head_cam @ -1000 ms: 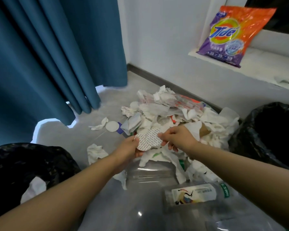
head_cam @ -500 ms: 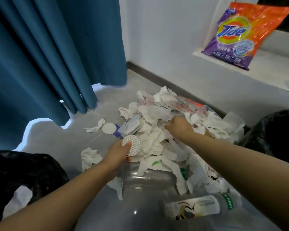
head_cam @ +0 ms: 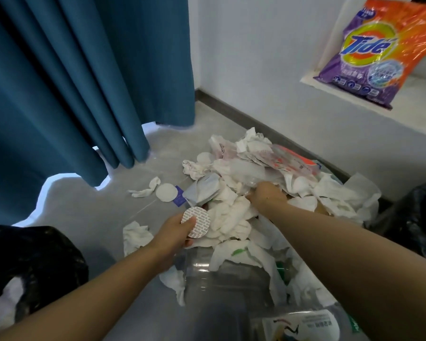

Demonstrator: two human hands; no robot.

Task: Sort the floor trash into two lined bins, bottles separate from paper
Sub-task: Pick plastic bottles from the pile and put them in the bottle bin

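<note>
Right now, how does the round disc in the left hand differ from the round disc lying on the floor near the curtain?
The held disc carries a printed grid pattern; the floor disc is plain white. The held disc is pinched in the left hand and tilted; the floor disc lies flat, untouched. Both are round, thin and similar in size.

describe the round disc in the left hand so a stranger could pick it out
Start at the paper pile below the blue curtain. At its near left edge, the left hand pinches a round disc. Unlike the plain white disc on the floor, it carries rows of printed marks.
</note>
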